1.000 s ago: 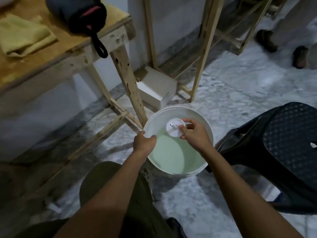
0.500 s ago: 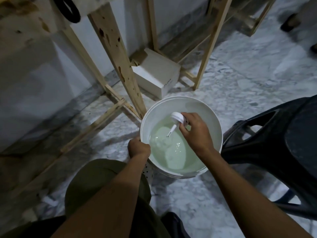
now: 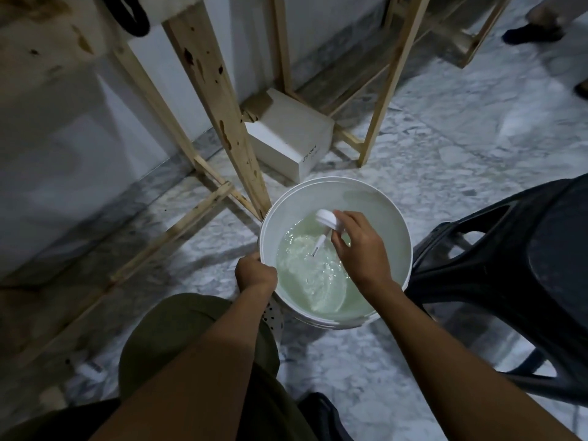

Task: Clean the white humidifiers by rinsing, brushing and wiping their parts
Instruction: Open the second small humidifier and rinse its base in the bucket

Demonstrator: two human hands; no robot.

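A white bucket (image 3: 394,218) stands on the marble floor, partly filled with pale greenish water that is rippling. My right hand (image 3: 361,249) reaches over it and grips a white humidifier lid (image 3: 325,218) by its round cap. The lid is tilted and its thin white stem (image 3: 319,245) points down to the water surface. My left hand (image 3: 254,271) grips the bucket's near left rim, fingers curled over the edge.
A wooden table leg (image 3: 219,116) with cross braces rises just left of the bucket. A white cardboard box (image 3: 291,138) lies behind it. A black plastic stool (image 3: 521,265) stands close on the right. Another person's feet (image 3: 534,30) are at the far right.
My right hand has tilted the lid and lowered its stem to the water, which now ripples. My view has dropped toward the bucket. My left hand stays on the rim.
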